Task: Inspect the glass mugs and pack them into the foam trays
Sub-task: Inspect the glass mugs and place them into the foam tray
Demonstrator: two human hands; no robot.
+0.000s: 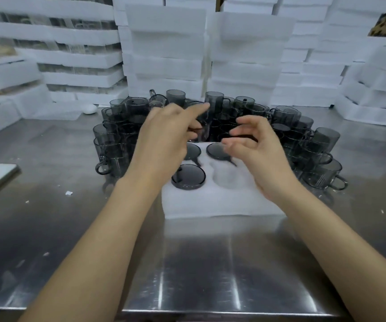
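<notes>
- The white foam tray (222,205) lies on the brushed steel counter (199,263), right in front of the person. It has four round pockets, as far as I can see.
- Three pockets already hold smoky grey glass mugs, set upside down with their bases showing: one at the near left (188,176), one at the far right (217,151), and one at the far left (193,151), partly under the left hand.
- The near right pocket (228,178) is the one not yet filled, so by my reckoning this tray is one mug short of done.
- The left hand (164,140) is above the tray's far left corner; its curled fingers seem to be on a mug (202,129), but blur keeps me from being sure of the grip.
- The right hand (257,147) hovers over the tray's right side, fingers loosely curled, holding nothing.
- A thick crescent of loose grey mugs (322,145) rings the tray's far side, so plenty is left.
- Stacks of white foam trays (168,47) rise behind.
</notes>
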